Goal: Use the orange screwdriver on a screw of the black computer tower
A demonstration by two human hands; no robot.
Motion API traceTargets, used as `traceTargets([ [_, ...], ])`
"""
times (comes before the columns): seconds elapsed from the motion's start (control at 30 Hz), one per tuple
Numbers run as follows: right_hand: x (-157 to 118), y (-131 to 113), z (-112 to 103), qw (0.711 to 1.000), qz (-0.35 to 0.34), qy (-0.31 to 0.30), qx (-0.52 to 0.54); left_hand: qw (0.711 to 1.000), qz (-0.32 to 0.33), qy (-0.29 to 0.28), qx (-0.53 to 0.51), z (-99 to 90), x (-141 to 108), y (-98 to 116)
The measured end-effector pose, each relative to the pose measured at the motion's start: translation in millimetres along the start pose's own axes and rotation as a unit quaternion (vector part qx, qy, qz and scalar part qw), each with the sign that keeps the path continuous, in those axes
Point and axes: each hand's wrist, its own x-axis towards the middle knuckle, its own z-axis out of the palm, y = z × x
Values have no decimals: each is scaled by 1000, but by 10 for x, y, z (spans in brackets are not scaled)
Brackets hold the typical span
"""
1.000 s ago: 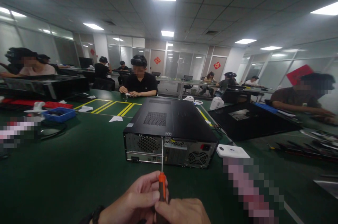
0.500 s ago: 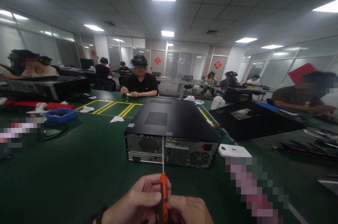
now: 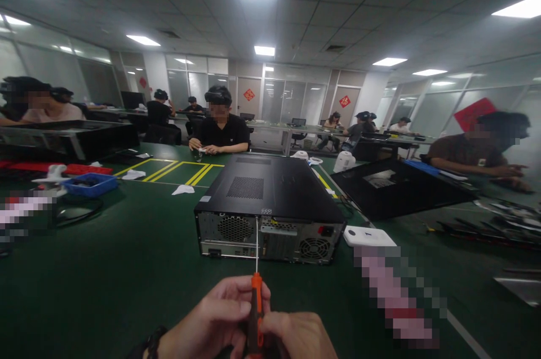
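Both my hands are closed round one screwdriver [image 3: 256, 291] with an orange and black handle and a long thin shaft. My left hand [image 3: 215, 314] grips it from the left, near the top of the handle. Lower down, my right hand [image 3: 300, 333] has its thumb against the handle's right side. The shaft points away from me, its tip at the upper rear edge of a black desktop computer case [image 3: 291, 178]. That case lies flat with its metal back panel, fan grille and red switch facing me. Whether the tip sits in a screw is too small to tell.
The case stands on a green table [image 3: 139, 274]. To its right are a white device [image 3: 369, 236] and a large black panel [image 3: 406, 195]. On the left stand a blue tray [image 3: 91, 184] and another open case [image 3: 76, 142]. A person [image 3: 224, 131] sits opposite.
The whole view has shifted slightly, so the case and my hands appear a little further left. Both hands keep their hold on the screwdriver, its tip still at the case's rear edge.
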Motion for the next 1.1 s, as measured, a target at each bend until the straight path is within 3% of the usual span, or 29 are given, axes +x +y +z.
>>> traceTargets([
  [0.2,0,52,36,999,-14,46,24,1000,-1,-7,-13,-73,34,-44],
  [0.3,-5,96,50,999,-43,18,7,1000,-9,1,-23,-54,34,-40],
  [0.4,13,105,28,993,-82,-29,-80,1000,-6,15,-23,-5,30,-22],
  [0.53,51,65,-13,987,-112,-15,-118,999,0,32,-13,22,35,-23],
  [0.9,23,60,-6,991,-92,-32,-87,1000,-4,25,13,15,36,-19],
  [1.1,2,65,-1,997,-67,14,-22,999,-14,9,-29,-85,20,-49],
])
